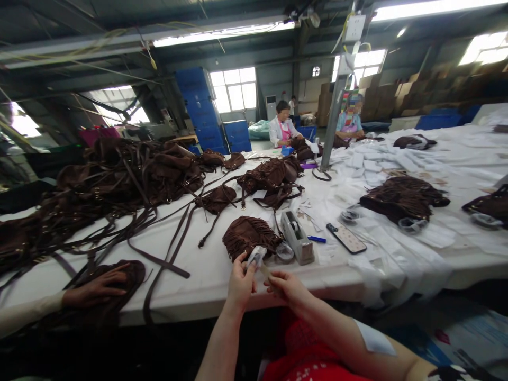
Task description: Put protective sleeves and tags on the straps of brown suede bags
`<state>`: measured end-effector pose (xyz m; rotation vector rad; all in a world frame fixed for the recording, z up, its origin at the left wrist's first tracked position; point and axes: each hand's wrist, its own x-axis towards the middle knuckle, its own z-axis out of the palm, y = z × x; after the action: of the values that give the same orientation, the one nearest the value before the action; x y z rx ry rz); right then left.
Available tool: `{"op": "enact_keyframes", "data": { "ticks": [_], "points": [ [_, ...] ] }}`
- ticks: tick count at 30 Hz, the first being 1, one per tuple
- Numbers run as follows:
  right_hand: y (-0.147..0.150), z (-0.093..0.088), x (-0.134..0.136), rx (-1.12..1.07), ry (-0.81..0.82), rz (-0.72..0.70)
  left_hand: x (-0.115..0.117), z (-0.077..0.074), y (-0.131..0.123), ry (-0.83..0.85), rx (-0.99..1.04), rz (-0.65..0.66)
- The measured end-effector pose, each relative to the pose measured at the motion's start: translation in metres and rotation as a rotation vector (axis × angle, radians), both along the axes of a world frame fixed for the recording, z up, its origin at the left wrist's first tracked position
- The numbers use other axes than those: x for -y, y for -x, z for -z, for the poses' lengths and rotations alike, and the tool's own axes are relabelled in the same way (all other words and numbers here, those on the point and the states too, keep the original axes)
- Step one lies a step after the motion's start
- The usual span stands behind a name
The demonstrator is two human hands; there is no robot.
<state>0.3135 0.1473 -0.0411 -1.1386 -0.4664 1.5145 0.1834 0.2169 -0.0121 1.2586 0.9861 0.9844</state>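
My left hand (241, 278) is closed on a small piece wrapped in clear plastic (257, 255), at the near edge of a brown fringed bag (250, 235). What lies inside the plastic cannot be made out. Close by on the right, my right hand (286, 286) pinches a short, pale strip of tape (264, 271) that reaches up toward the wrapped piece. A grey tape dispenser (297, 241) stands on the table just beyond my hands. Beside it lies a round, clear plastic-wrapped bundle (284, 252).
A blue pen (316, 239) and a phone (346, 238) lie right of the dispenser. Brown bags with long straps (130, 174) heap up at left, where another person's hand (101, 286) rests on one. A metal post (333, 121) rises from the white-covered table (206, 280).
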Motion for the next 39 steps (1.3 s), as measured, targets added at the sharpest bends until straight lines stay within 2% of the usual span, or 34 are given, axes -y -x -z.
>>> {"op": "enact_keyframes", "data": {
  "ticks": [3,7,9,13,18,21,23,25,29,33,36,39],
  "points": [
    [0.001,0.001,-0.011,0.092,-0.020,0.006,0.001,0.004,0.002,-0.005,-0.023,0.014],
    [-0.001,0.004,-0.010,0.120,-0.015,-0.172,0.001,0.004,0.010,0.009,-0.026,0.020],
    [-0.002,0.008,-0.006,0.106,-0.049,-0.205,0.000,0.004,0.012,0.023,-0.030,0.020],
    [-0.001,0.013,-0.010,0.175,-0.117,-0.171,0.001,0.006,0.009,0.044,-0.053,0.040],
    [0.003,0.008,-0.034,0.325,-0.233,-0.107,0.001,0.005,0.005,0.098,-0.060,0.023],
    [0.002,0.006,-0.042,0.433,-0.293,-0.087,-0.001,0.002,0.009,0.138,-0.071,0.101],
    [-0.001,0.005,-0.043,0.462,-0.294,-0.122,-0.002,0.001,0.011,0.112,-0.094,0.137],
    [-0.004,0.006,-0.040,0.411,-0.257,-0.184,-0.002,0.001,0.013,0.075,-0.114,0.117],
    [-0.009,0.008,-0.032,0.103,-0.148,-0.292,-0.001,0.008,0.012,0.025,-0.149,0.065],
    [-0.005,0.018,-0.032,-0.111,-0.103,-0.308,-0.001,0.019,0.011,0.079,-0.157,0.084],
    [0.000,0.026,-0.042,-0.087,-0.131,-0.293,-0.003,0.030,0.012,0.107,-0.181,0.110],
    [0.003,0.024,-0.051,0.144,-0.180,-0.284,-0.005,0.035,0.014,0.034,-0.238,0.066]
  ]
}}
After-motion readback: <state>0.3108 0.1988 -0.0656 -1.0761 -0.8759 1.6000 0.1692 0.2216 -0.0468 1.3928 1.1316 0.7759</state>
